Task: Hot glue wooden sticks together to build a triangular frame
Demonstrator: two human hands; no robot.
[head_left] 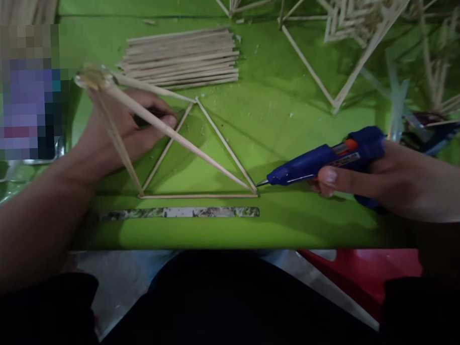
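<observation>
Stick bundle behind frame — strip before, glue gun right, perhaps touching.

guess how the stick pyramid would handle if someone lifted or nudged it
The stick pyramid is probably light, being thin sticks around open space. With sticks meeting only at their ends, its corners could break under pressure. Its wide triangular base should resist tipping.

Green tabletop: thin pale wooden sticks, eleven o'clock; pale wooden pyramid frame, eight; flat mottled strip, seven

glue gun: smooth plastic, metal nozzle | stick frame: matt wood | tabletop: smooth, perhaps plastic
</observation>
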